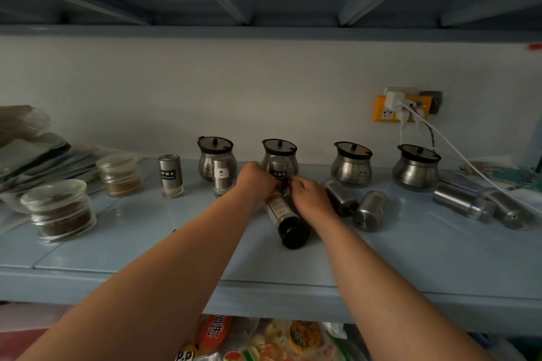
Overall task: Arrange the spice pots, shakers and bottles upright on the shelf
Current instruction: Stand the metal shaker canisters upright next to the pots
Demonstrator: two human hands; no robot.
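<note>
On the pale blue shelf, my left hand and my right hand close from both sides on the base of an upright steel shaker with a black label. Under my hands a dark bottle lies on its side, black end toward me. Two other steel shakers stand upright, one at the left and one with a white label. Several more lie tipped over: two right of my hands and two at far right. Steel pots with dark lids line the back wall.
Two stacked glass jars of spice stand at the left beside a pile of papers. A yellow power strip hangs on the wall, and its white cables run down over the right end. Packaged food fills the level below.
</note>
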